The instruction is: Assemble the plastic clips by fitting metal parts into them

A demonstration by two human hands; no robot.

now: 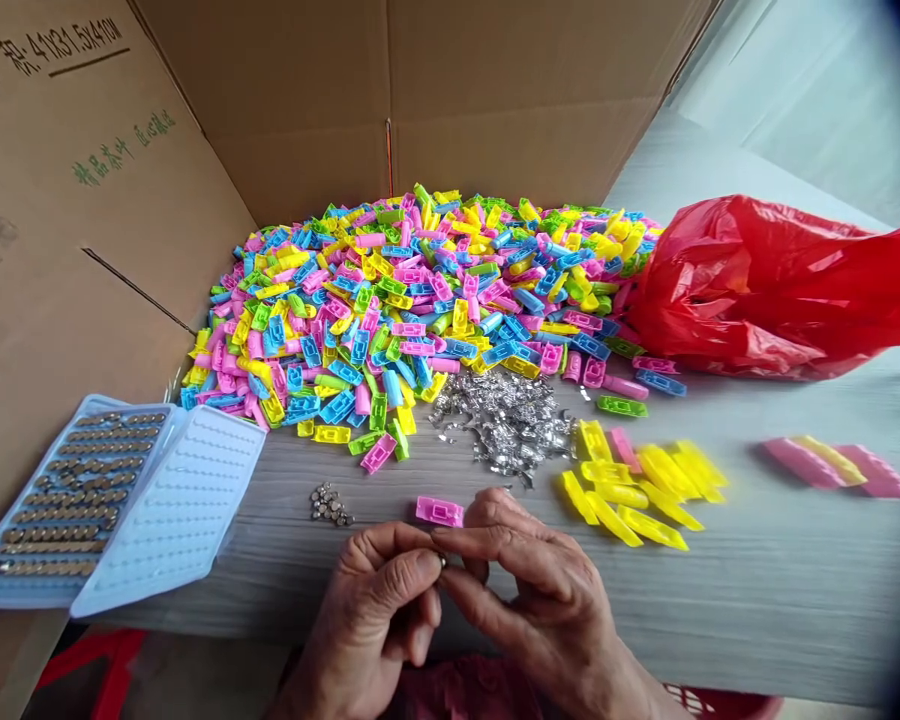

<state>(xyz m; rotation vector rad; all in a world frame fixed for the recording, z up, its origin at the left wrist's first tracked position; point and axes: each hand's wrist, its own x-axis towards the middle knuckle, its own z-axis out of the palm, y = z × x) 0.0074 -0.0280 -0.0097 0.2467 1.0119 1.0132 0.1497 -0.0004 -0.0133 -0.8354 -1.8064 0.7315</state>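
My left hand (379, 610) and my right hand (529, 585) meet at the table's near edge, fingertips pinched together on a tiny dark metal part (442, 560), too small to name. Just beyond the fingers lies a single pink plastic shell (439, 512). A small cluster of button cells (330, 503) sits to the left of it. Behind them is a heap of silver metal clips (506, 420). A large pile of pink, blue, yellow and green plastic shells (427, 300) fills the back of the table.
A pale blue tray of button cells (67, 495) with its open lid (184, 505) lies at the left. Yellow pieces (637, 490) lie at the right, pink ones (832, 465) further right. A red plastic bag (772, 285) sits back right. Cardboard walls (105, 180) stand left and behind.
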